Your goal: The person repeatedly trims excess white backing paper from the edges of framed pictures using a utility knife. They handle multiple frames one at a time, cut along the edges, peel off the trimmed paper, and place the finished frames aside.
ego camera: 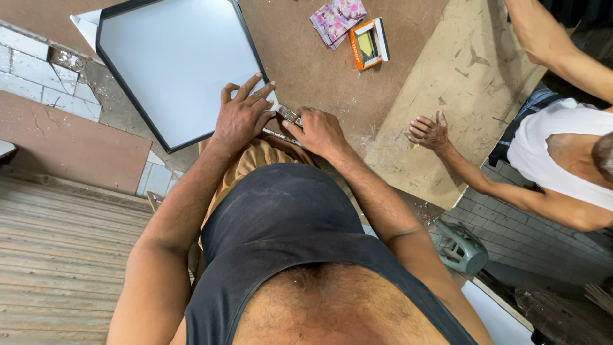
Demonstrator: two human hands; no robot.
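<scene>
A white panel in a thin black frame lies flat on the brown board worktop, turned at an angle so that 1 corner points toward the person. Its surface is plain and bare, and the far left corner hangs past the worktop edge over a tiled ledge.

The left hand lies palm down on the near right corner of the panel, fingers spread and flat, pressing rather than gripping. The right hand sits just beside it, curled around a small metal tool whose shiny end meets the black frame at that corner. Both forearms run up from the near edge of the view, elbows wide on either side of the dark vest.

To the right, a paler board lies on the worktop, and another person's hand rests on its near part with fingers spread, well apart from the panel. On the far side lie a small orange box and a folded floral cloth, near each other and clear of the frame. Bare brown board stays open between the panel's right edge and the pale board. A grey-green stool stands on the floor at the near right.
</scene>
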